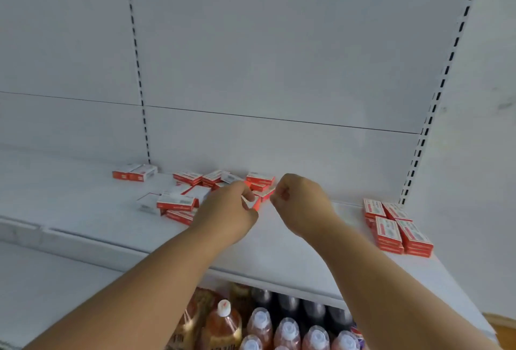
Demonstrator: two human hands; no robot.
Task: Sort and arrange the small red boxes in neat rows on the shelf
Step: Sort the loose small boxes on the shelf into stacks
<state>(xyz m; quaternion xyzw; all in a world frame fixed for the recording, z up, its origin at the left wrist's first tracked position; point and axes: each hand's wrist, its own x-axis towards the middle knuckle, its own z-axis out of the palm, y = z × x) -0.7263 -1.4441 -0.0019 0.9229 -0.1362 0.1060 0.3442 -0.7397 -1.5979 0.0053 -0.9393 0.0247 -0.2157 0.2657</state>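
1. Lettering on the small red boxes is blurred: white label panels with dark print show on their tops, but no brand name can be read.
2. Left hand (229, 211), fingers curled, pinches one red box (257, 204) at the middle of the white shelf (293, 252).
3. Right hand (300, 201), fingers curled, pinches a second box (267, 192) just beside the first; its far end is hidden among neighbouring boxes.
4. Loose pile (184, 199) of boxes lies jumbled left of the hands, some tilted and overlapping; how many lie there cannot be made out.
5. Separate pair (135, 172) sits at the back panel, further left.
6. Neat stacks (396, 227) stand at the shelf's right end, in two rows, near the slotted upright (435, 98).
7. Bottles (287, 327) with white caps stand on the level below, partly hidden by both forearms and cut off by the frame's lower edge; their labels are illegible.
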